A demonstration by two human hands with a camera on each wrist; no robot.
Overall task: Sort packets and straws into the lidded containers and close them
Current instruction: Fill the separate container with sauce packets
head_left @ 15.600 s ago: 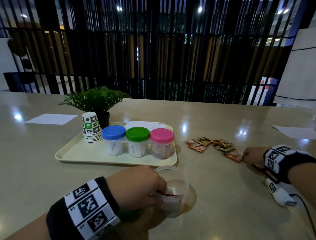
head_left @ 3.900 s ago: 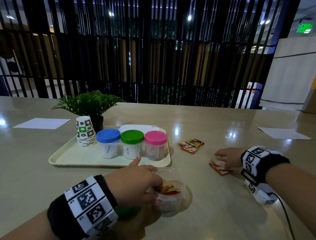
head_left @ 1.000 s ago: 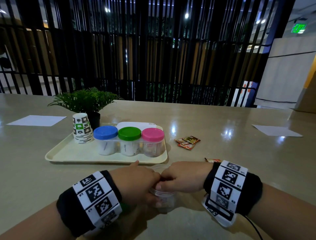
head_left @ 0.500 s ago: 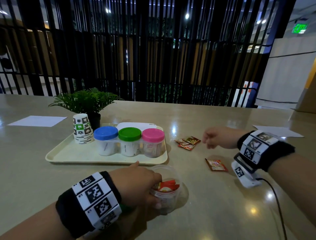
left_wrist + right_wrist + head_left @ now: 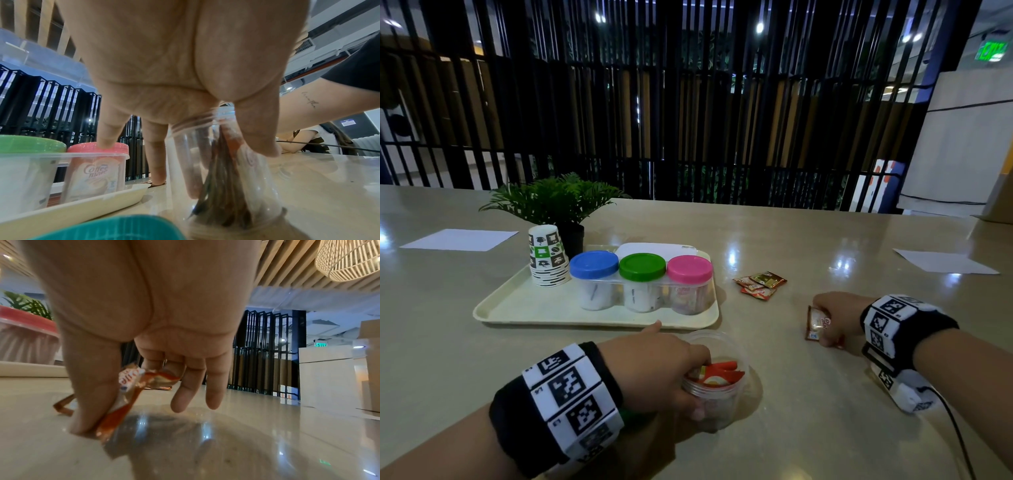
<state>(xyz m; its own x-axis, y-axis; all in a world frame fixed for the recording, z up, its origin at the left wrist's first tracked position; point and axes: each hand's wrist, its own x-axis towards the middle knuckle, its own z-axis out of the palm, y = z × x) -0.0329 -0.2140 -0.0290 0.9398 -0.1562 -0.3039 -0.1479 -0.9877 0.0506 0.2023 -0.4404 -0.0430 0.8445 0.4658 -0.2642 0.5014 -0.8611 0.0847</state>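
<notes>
Task partway, we judged: open jar (image 5: 717, 390) stood on tabletop (image 5: 825, 428) just in front of tray (image 5: 517, 305), several packets already inside, lid still off

Our left hand (image 5: 657, 370) wrapped jar rim, grip closed round it

Our right hand (image 5: 835, 317), to right of tray, pinched one packet (image 5: 815, 323) between thumb and fingers, low over tabletop

Loose packets (image 5: 760, 284) remained just right of tray

On tray, blue-lidded jar (image 5: 594, 279), green-lidded jar (image 5: 642, 281), pink-lidded jar (image 5: 689, 284) stood closed

Left to do, we reckoned: held packet, loose ones, then lid; no loose straws seen
</notes>
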